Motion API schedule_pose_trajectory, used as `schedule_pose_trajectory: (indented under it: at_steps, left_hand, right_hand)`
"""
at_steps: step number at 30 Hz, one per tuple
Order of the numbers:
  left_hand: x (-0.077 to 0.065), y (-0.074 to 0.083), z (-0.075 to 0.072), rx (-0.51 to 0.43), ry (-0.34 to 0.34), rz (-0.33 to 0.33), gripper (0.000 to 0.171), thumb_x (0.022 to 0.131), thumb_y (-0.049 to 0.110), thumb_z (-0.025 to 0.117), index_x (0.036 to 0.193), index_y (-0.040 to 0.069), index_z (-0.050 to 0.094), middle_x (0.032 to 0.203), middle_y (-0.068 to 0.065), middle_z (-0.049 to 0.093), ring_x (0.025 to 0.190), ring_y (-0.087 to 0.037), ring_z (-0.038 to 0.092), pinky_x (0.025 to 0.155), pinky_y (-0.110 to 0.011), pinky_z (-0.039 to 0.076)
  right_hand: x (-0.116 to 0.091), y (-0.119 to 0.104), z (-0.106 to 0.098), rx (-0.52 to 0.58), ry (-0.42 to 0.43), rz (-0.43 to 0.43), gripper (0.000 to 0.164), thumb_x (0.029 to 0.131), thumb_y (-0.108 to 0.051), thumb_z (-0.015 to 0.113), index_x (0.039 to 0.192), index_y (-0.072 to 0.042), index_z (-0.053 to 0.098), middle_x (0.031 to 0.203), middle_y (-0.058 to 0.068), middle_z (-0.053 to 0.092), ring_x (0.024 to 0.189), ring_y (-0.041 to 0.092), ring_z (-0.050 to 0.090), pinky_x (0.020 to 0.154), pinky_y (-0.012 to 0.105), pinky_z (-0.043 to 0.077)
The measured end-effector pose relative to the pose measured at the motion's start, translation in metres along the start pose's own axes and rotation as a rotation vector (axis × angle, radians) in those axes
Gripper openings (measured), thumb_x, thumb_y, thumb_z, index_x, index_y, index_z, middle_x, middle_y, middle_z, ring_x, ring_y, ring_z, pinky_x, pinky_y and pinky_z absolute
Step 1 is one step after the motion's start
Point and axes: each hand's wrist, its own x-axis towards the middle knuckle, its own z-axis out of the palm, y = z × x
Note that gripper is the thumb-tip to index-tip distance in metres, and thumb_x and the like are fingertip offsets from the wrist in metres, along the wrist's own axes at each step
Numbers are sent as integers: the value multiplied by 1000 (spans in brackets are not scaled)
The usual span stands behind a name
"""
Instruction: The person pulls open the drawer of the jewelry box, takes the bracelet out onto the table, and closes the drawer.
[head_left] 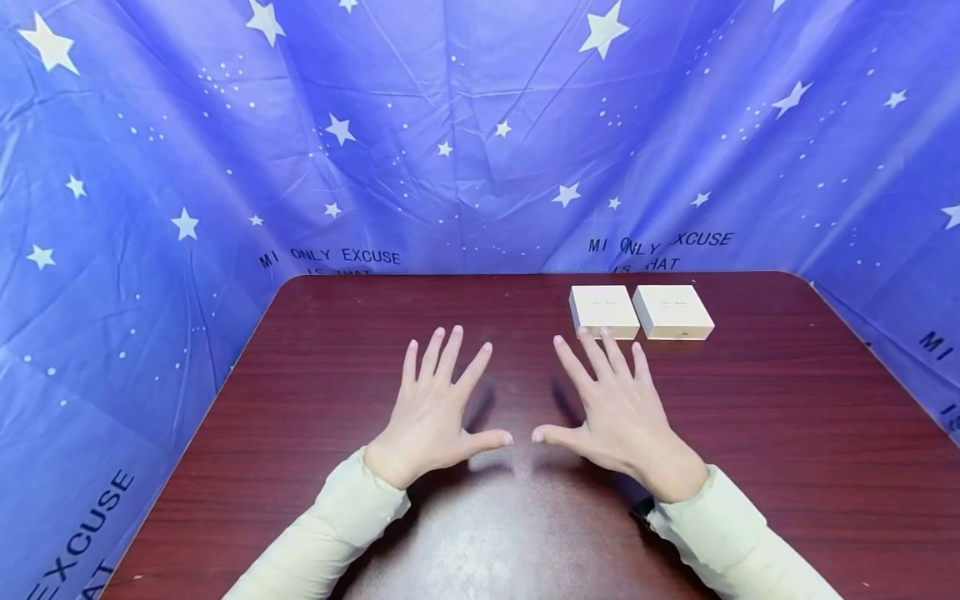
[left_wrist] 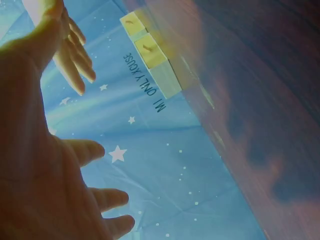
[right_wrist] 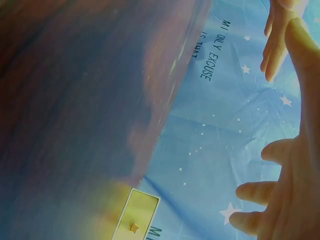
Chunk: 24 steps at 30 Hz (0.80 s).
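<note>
Near the far edge of the table [head_left: 517, 308], two white boxes [head_left: 602, 306] sit side by side, just ahead of the right hand [head_left: 621, 417]. The left hand [head_left: 427, 412] is farther off; both have fingers spread, holding nothing.

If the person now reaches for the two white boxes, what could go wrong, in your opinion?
Two risks seem possible. The left white box and the right white box stand near the far edge of the table, so a forward push might send one over it. Only a narrow gap separates them, so the right hand, its fingers spread, could bump one while reaching for the other.
</note>
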Motion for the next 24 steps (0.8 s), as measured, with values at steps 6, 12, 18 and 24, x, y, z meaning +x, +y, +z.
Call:
schedule_pose_trajectory:
  at_steps: [6,12,18,24]
  left_hand:
    - [2,-3,0,-28,35,-8,92,77,74,54,149,20,34,152,-21,26,141,-38,20,109,-61,12]
    - [3,-2,-2,-106,89,-48,81,81,58,64,145,14,40,147,-24,33,137,-41,27,106,-61,24]
    - [4,-1,-3,-153,70,-67,71,84,49,65,140,11,47,145,-22,37,136,-37,31,105,-55,31]
    - [6,-1,-4,-183,59,-64,64,85,47,65,135,9,51,138,-18,47,130,-34,42,101,-49,38]
  right_hand:
    - [1,2,0,30,5,19,106,71,-86,45,152,-21,24,154,15,26,144,35,13,107,63,12]
    - [1,4,2,80,33,17,88,84,-72,47,151,-18,29,151,18,31,141,38,21,109,58,17]
    - [5,7,2,157,173,-30,77,84,-56,60,141,-8,44,140,20,44,131,41,38,104,54,30]
    - [6,13,1,179,235,-25,67,83,-47,64,133,-4,51,133,19,49,123,38,46,98,53,36]
